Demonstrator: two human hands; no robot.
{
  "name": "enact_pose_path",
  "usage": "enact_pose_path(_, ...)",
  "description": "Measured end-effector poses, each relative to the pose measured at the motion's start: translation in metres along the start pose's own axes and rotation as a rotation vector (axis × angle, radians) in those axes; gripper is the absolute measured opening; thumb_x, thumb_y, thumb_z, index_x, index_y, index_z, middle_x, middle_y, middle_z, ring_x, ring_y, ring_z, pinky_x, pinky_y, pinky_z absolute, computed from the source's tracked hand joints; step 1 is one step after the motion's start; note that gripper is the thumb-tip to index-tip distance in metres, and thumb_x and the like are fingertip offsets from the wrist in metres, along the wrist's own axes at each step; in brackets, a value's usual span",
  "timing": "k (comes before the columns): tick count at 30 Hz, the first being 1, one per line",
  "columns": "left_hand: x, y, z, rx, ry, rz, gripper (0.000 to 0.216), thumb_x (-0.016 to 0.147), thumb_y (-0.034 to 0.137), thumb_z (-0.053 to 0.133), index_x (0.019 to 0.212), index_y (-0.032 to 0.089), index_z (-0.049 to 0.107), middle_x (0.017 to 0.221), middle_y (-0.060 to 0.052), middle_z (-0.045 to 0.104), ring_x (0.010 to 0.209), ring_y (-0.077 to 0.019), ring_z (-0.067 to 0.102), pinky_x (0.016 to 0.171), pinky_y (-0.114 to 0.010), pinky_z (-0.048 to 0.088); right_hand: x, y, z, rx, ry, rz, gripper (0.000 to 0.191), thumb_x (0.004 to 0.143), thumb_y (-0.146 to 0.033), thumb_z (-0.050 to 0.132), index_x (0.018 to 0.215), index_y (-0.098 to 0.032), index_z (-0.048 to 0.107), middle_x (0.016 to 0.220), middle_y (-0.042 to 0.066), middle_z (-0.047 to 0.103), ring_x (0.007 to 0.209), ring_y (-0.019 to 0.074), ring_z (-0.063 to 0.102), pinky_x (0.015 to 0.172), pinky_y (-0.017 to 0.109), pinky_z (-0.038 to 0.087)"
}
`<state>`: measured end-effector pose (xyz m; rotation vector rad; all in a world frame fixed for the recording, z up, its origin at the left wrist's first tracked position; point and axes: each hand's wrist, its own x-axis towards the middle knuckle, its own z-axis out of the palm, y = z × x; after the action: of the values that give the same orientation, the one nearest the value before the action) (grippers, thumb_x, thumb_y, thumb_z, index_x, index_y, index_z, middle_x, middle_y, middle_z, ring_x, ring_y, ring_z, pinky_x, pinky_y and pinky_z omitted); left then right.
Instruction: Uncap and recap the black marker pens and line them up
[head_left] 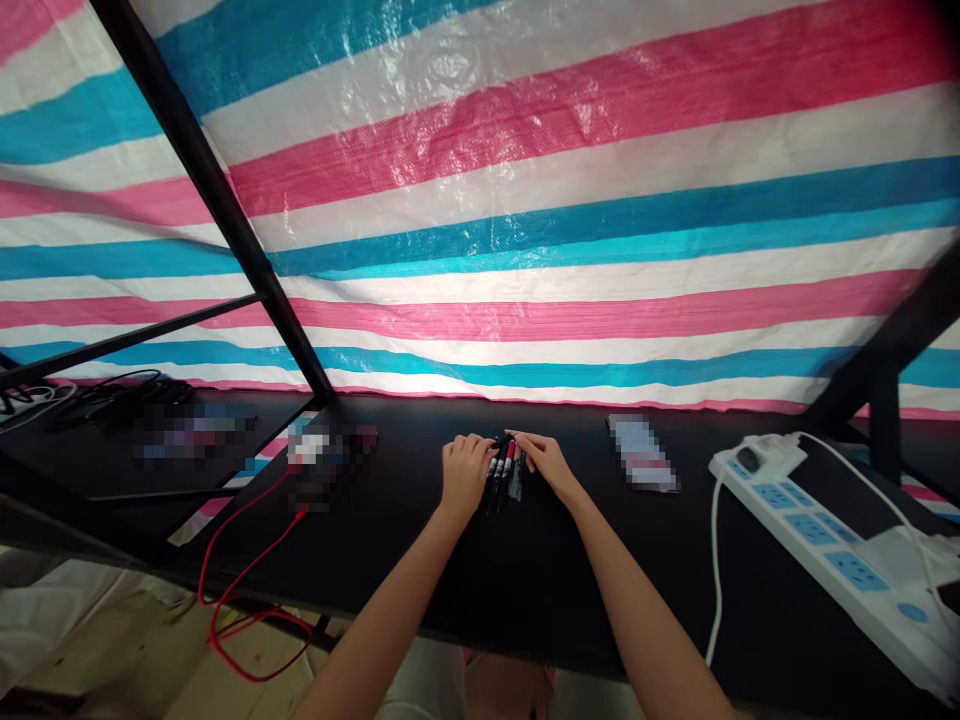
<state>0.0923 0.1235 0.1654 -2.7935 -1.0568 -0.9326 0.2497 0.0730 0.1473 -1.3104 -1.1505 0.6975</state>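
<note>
A small bunch of pens (501, 470), mostly black with white markings and one with a red part, lies on the black tabletop in front of me. From its left side my left hand (465, 472) is closed on the pens, its fingers curled over their far ends. My right hand (549, 466) comes in from the right, thumb and fingers pinched at the far end of the same bunch. The fingers partly hide the pens' far ends. Something clear or greyish shows on the bunch's right side.
A blurred phone-like object (643, 453) lies right of my hands, and a white power strip (817, 550) with plugs and cords lies farther right. A red cable (217, 560) hangs off the left edge from blurred items. Black metal bars (217, 200) and a striped sheet (525, 240) stand behind.
</note>
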Motion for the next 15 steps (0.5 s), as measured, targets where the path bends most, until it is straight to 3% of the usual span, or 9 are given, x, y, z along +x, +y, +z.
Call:
enact_pose_path(6, 0.001, -0.006, 0.004, -0.031, -0.009, 0.101, 0.026, 0.089, 0.031, 0.035, 0.1, 0.022, 0.057, 0.093, -0.004, 0.057, 0.088, -0.0167, 0.045, 0.078, -0.032, 0.029, 0.001, 0.002, -0.002, 0.08, 0.029, 0.019, 0.045, 0.072, -0.046, 0.053, 0.101, -0.015, 0.065, 0.063, 0.0, 0.059, 0.04, 0.0054, 0.034, 0.039, 0.021, 0.028)
enact_pose_path(10, 0.001, -0.007, 0.005, -0.043, -0.003, 0.106, 0.025, 0.089, 0.03, 0.036, 0.101, 0.022, 0.057, 0.093, -0.004, 0.057, 0.088, -0.0162, 0.046, 0.079, -0.032, 0.029, 0.001, 0.0, -0.001, 0.069, 0.128, 0.003, 0.042, 0.072, -0.048, 0.054, 0.092, -0.014, 0.067, 0.064, 0.001, 0.057, 0.043, 0.0062, 0.035, 0.042, 0.022, 0.03)
enact_pose_path(12, 0.001, -0.009, 0.004, -0.041, 0.008, 0.081, 0.024, 0.089, 0.029, 0.037, 0.099, 0.022, 0.058, 0.093, -0.004, 0.057, 0.088, -0.0162, 0.046, 0.078, -0.032, 0.029, 0.002, 0.002, -0.003, 0.068, 0.25, -0.015, 0.043, 0.073, -0.05, 0.051, 0.091, -0.014, 0.065, 0.067, 0.002, 0.056, 0.043, 0.0063, 0.037, 0.041, 0.021, 0.03)
enact_pose_path(15, 0.002, -0.013, 0.0, -0.033, 0.035, 0.028, 0.025, 0.089, 0.03, 0.037, 0.099, 0.022, 0.058, 0.093, -0.005, 0.058, 0.088, -0.017, 0.046, 0.078, -0.032, 0.029, 0.004, 0.008, -0.015, 0.078, 0.562, -0.024, 0.045, 0.074, -0.053, 0.044, 0.088, -0.014, 0.059, 0.073, 0.003, 0.056, 0.043, 0.0059, 0.04, 0.041, 0.021, 0.031)
